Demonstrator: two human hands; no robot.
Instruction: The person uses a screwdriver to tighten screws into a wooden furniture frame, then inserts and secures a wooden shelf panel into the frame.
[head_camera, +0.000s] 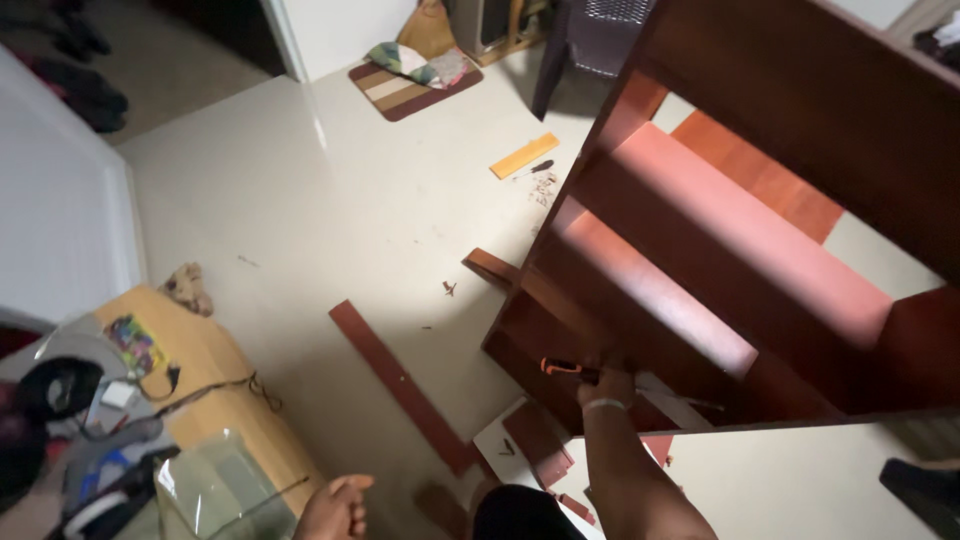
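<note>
Not much here tbh: a small colourful packet (134, 340) lies near the left edge of the wooden table (215, 365), maybe a blister pack, too blurry to tell. No signs or screens.
</note>
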